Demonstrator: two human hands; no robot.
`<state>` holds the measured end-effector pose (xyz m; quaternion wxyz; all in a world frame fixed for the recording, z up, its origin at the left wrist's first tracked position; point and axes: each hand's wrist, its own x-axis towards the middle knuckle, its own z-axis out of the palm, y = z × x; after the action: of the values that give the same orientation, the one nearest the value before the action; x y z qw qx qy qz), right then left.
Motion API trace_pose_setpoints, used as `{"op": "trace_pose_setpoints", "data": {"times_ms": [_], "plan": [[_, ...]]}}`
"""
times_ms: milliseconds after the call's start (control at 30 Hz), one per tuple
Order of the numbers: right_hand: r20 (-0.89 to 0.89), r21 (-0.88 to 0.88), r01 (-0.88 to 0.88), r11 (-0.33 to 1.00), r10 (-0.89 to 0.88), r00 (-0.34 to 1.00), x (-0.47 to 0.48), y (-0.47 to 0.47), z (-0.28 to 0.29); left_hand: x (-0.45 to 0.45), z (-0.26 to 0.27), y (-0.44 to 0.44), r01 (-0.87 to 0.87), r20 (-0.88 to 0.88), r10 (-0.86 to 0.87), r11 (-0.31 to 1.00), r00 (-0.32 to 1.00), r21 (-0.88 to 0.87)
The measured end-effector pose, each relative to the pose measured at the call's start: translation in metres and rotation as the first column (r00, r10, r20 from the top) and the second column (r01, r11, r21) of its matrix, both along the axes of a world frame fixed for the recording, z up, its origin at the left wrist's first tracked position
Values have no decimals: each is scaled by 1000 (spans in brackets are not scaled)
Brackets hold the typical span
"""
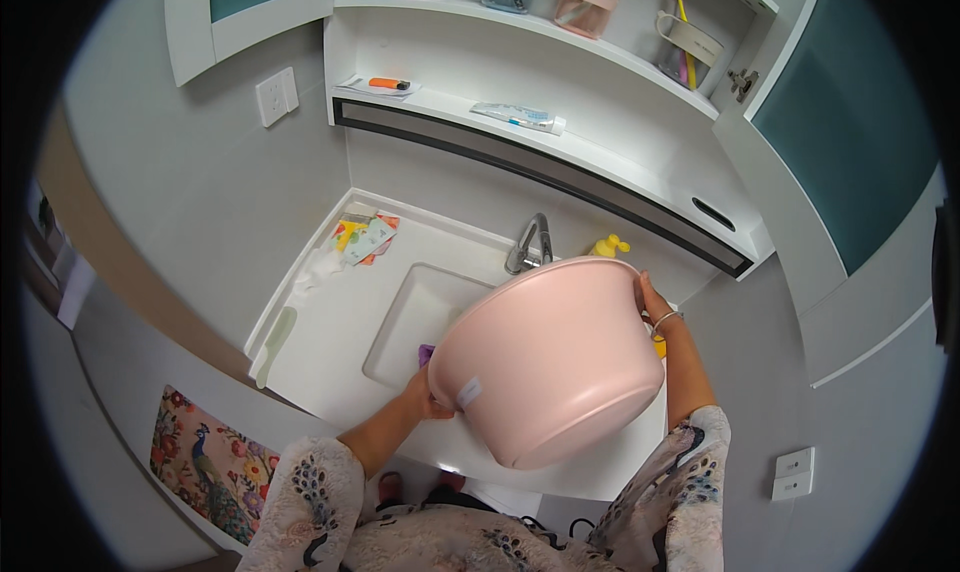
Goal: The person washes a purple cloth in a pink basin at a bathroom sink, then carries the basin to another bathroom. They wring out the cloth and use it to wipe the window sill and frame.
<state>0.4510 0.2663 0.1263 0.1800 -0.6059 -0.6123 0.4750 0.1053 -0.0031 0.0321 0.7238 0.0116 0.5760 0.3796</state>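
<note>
A large pink plastic basin [555, 362] is tilted above the white sink [397, 324], its outer wall and underside towards me and its inside hidden. My left hand [431, 399] grips the rim at the lower left. On the upper right side, my right hand [651, 294] holds the opposite rim, with a bracelet at the wrist. Something purple [425, 353] shows beside the basin near my left hand; what it is I cannot tell. Behind the basin stands the chrome faucet [531, 245].
A yellow pump bottle [610, 246] stands partly hidden behind the basin. Packets [369, 240] and a pale green comb [276, 347] lie along the left of the counter. Overhead, the cabinet shelf holds a toothpaste tube [519, 116] and an orange lighter [388, 83]. An open cabinet door [832, 144] juts out right.
</note>
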Motion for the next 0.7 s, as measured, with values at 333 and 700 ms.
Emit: {"op": "trace_pose_setpoints", "data": {"times_ms": [333,700], "plan": [[-207,69,149,986,-132,969,36,-28,-3,-25,-35,15,-147,376,52,962,925,230],[-784,161,272,949,-44,619,53,-140,-46,-76,-45,59,-182,150,129,886,980,427]]}}
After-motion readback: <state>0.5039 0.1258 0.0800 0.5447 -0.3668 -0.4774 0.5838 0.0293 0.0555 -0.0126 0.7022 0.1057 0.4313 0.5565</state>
